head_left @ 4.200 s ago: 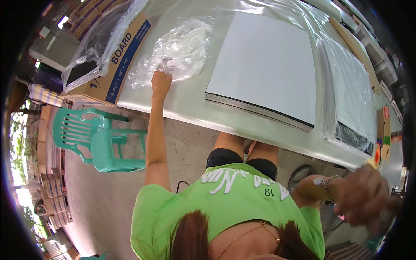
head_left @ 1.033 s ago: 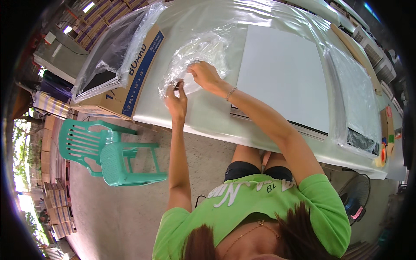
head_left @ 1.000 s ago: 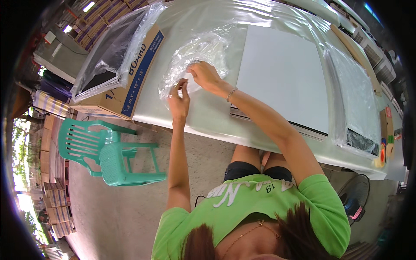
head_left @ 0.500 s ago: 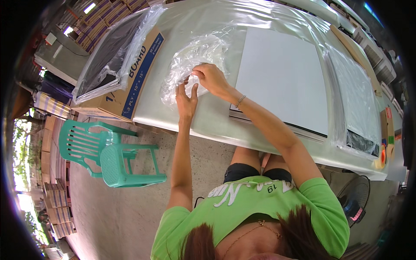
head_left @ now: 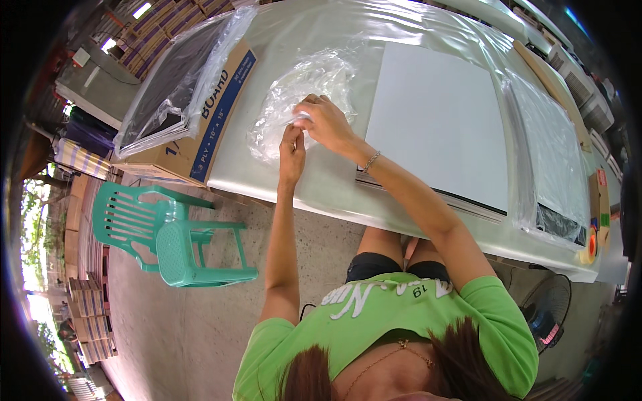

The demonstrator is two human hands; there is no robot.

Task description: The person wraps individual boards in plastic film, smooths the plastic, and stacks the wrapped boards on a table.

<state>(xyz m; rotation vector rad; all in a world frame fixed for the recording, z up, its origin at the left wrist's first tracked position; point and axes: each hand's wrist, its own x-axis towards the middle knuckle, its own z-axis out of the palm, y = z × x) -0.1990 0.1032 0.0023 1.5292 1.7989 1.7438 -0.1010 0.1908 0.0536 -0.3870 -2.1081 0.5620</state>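
A crumpled heap of clear plastic film lies on the table, and my hands meet over its near part. My left hand is closed, its fingertips pinched together on what looks like a bit of the film. Just above and to the right, my right hand is also closed, thumb and fingers bent over a whitish see-through piece of the same film. The fingertips of both hands nearly touch and partly hide what they grip. Right of the hands lies a stack of large white boards with dark layers at its lower edge.
The table has a shiny plastic cover. At left stands a cardboard carton with plastic-wrapped dark sheets on it. Wrapped boards and a tape roll lie at right. A green chair, green stool and fan stand below.
My left hand's fingers, spread before, have come together in a pinch close to my right fingertips. My right hand has shifted only slightly.
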